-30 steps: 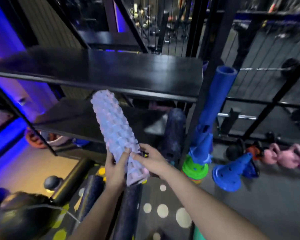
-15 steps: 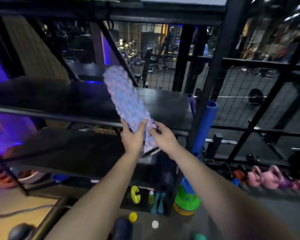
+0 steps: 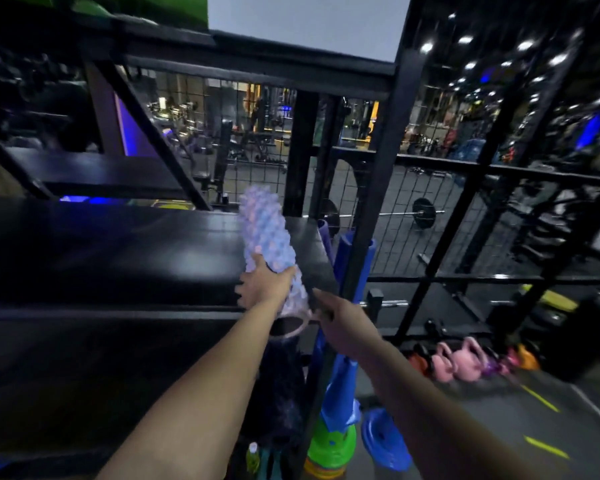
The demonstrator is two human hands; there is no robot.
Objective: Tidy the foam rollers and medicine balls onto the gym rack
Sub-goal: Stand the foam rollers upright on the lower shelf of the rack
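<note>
Black shelf board (image 3: 118, 258) of the rack fills the left middle of the frame. Over its right end slants the knobbly lilac foam roller (image 3: 267, 237), its open near end past the front edge. At centre, the left hand (image 3: 262, 287) grips it, fingers curled over the knobs. Just right of that end, the right hand (image 3: 342, 329) is loosely stretched, holding nothing (contact unclear). Pink kettlebells (image 3: 465, 362) sit lower right.

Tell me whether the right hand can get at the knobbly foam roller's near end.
Probably yes: the right hand sits open beside that end with nothing between; the left hand grips the foam roller farther up, leaving it free.
</note>
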